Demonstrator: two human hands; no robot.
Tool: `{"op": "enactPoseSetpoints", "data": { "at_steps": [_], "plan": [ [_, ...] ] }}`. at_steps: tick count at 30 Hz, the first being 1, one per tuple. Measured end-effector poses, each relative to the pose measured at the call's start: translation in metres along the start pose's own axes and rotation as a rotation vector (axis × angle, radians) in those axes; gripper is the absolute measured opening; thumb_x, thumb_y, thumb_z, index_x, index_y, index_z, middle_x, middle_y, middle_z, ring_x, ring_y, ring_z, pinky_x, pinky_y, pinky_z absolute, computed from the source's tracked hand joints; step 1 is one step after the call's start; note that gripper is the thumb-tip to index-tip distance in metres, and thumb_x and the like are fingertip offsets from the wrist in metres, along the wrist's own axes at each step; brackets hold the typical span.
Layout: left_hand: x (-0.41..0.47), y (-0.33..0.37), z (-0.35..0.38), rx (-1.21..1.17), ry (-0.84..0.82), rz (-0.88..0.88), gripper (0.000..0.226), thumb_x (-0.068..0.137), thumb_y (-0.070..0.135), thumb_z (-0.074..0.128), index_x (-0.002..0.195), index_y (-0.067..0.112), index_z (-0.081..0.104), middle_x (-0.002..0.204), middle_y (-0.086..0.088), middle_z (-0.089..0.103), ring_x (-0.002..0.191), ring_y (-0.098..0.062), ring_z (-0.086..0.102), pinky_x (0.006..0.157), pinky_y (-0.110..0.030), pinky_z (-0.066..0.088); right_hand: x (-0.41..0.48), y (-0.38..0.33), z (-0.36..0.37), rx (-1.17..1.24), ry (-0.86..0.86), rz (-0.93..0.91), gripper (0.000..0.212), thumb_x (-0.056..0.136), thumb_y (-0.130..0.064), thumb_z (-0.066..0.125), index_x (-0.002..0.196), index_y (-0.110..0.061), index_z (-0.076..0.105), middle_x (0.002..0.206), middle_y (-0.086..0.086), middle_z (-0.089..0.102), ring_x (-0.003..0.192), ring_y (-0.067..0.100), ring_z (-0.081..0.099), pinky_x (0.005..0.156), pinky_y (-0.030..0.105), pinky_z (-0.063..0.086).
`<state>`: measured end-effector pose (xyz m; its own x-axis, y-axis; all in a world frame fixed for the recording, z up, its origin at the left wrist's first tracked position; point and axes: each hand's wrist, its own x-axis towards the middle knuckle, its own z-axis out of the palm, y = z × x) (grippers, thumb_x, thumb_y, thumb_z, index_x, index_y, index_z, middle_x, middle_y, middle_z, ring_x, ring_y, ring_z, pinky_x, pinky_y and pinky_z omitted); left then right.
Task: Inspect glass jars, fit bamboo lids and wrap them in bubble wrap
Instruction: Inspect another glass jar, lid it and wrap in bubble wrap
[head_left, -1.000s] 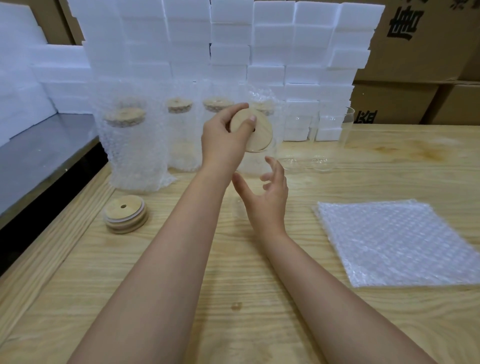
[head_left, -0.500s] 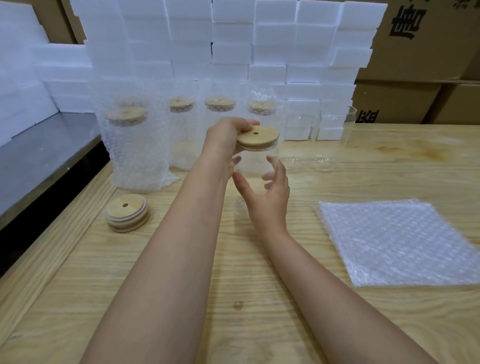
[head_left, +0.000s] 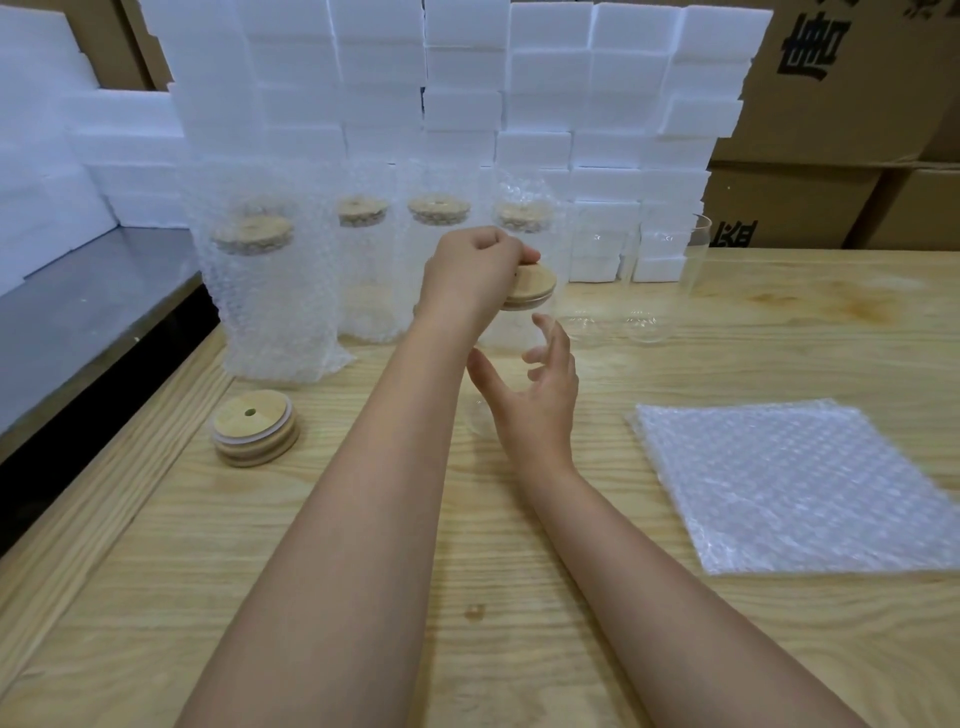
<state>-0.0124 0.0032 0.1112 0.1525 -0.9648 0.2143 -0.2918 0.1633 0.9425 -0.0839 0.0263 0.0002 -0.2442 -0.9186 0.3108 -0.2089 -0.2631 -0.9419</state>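
Note:
A clear glass jar (head_left: 511, 340) stands upright on the wooden table (head_left: 519, 597), hard to make out against the wood. My right hand (head_left: 535, 405) curls its thumb and fingers round the jar's body. A round bamboo lid (head_left: 536, 290) lies flat on the jar's mouth. My left hand (head_left: 467, 275) comes from above and grips the lid's near side, covering much of it. A stack of spare bamboo lids (head_left: 254, 426) lies at the left. Flat bubble wrap sheets (head_left: 789, 483) are piled at the right.
Several lidded jars wrapped in bubble wrap (head_left: 270, 291) stand in a row behind my hands. Bare glass jars (head_left: 667, 280) stand further right. White foam blocks (head_left: 467, 78) and cardboard boxes (head_left: 831, 104) wall off the back. A grey metal surface (head_left: 78, 312) borders the left edge.
My left hand turned the lid from tilted upright to flat, lowered it onto the jar's mouth, and now closes over its top. My right hand stayed around the jar.

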Motion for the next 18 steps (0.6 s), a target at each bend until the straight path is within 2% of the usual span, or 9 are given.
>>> {"op": "enactPoseSetpoints", "data": {
  "at_steps": [2,4,5,7,8,10,13,15,18],
  "plan": [
    [-0.004,-0.003,0.001,-0.058,-0.015,0.033,0.027,0.086,0.019,0.050,0.078,0.029,0.073,0.088,0.014,0.068,0.091,-0.004,0.059,0.076,-0.024,0.041,0.000,0.001,0.000,0.014,-0.003,-0.007,0.089,0.054,-0.074,0.065,0.132,-0.042,0.035,0.104,-0.018,0.041,0.111,0.014,0.041,0.090,0.027,0.040],
    [-0.013,-0.014,0.002,-0.154,-0.007,0.131,0.020,0.085,0.027,0.055,0.098,0.031,0.070,0.104,0.012,0.066,0.098,0.000,0.057,0.082,-0.022,0.041,0.002,0.003,0.000,0.045,-0.016,-0.006,0.090,0.063,-0.059,0.077,0.138,-0.037,0.032,0.106,-0.016,0.043,0.114,0.017,0.044,0.086,0.021,0.038],
    [-0.018,-0.023,0.002,-0.217,0.000,0.189,0.031,0.082,0.033,0.058,0.113,0.036,0.060,0.116,0.009,0.061,0.108,-0.001,0.055,0.090,-0.023,0.041,0.003,0.004,0.000,0.071,-0.024,0.007,0.090,0.068,-0.050,0.079,0.141,-0.035,0.029,0.110,-0.014,0.045,0.116,0.018,0.045,0.084,0.016,0.036],
    [-0.030,-0.044,0.002,-0.290,0.005,0.254,0.075,0.071,0.042,0.070,0.133,0.047,0.028,0.137,-0.001,0.044,0.128,-0.006,0.044,0.102,-0.024,0.037,0.006,0.007,0.000,0.113,-0.044,0.039,0.092,0.071,-0.039,0.080,0.143,-0.033,0.023,0.122,-0.009,0.047,0.124,0.016,0.046,0.079,0.006,0.035],
    [-0.035,-0.056,0.002,-0.274,0.005,0.240,0.094,0.067,0.040,0.076,0.138,0.048,0.015,0.142,-0.004,0.037,0.133,-0.008,0.038,0.101,-0.019,0.036,0.007,0.009,0.001,0.115,-0.061,0.045,0.092,0.073,-0.035,0.079,0.144,-0.032,0.021,0.129,-0.007,0.048,0.127,0.014,0.045,0.076,0.002,0.036],
    [-0.041,-0.078,0.004,-0.202,0.007,0.159,0.112,0.068,0.027,0.082,0.145,0.044,0.002,0.144,-0.004,0.032,0.135,-0.008,0.033,0.093,-0.012,0.039,0.008,0.011,0.002,0.090,-0.111,0.035,0.095,0.074,-0.030,0.079,0.147,-0.031,0.018,0.142,-0.003,0.044,0.128,0.008,0.043,0.074,-0.004,0.035],
    [-0.042,-0.102,0.008,-0.146,0.047,0.025,0.108,0.076,0.018,0.080,0.150,0.032,0.003,0.135,0.003,0.038,0.133,-0.012,0.037,0.102,-0.027,0.038,0.009,0.011,0.005,0.066,-0.206,0.041,0.101,0.074,-0.028,0.080,0.150,-0.034,0.013,0.153,-0.007,0.031,0.124,-0.006,0.032,0.090,0.007,0.030],
    [-0.040,-0.111,0.009,-0.108,0.065,0.002,0.101,0.075,0.024,0.081,0.150,0.026,0.014,0.133,0.005,0.042,0.132,-0.014,0.041,0.100,-0.025,0.037,0.009,0.011,0.006,0.038,-0.245,0.044,0.105,0.076,-0.025,0.078,0.152,-0.036,0.007,0.158,-0.011,0.021,0.127,-0.007,0.028,0.094,0.009,0.029],
    [-0.036,-0.116,0.005,-0.040,0.076,0.024,0.089,0.075,0.030,0.080,0.147,0.026,0.028,0.140,0.003,0.046,0.131,-0.012,0.043,0.097,-0.023,0.036,0.008,0.010,0.005,-0.065,-0.286,0.031,0.109,0.080,-0.021,0.075,0.152,-0.031,-0.005,0.160,-0.010,0.010,0.142,0.002,0.021,0.104,0.013,0.024]
  ]
}}
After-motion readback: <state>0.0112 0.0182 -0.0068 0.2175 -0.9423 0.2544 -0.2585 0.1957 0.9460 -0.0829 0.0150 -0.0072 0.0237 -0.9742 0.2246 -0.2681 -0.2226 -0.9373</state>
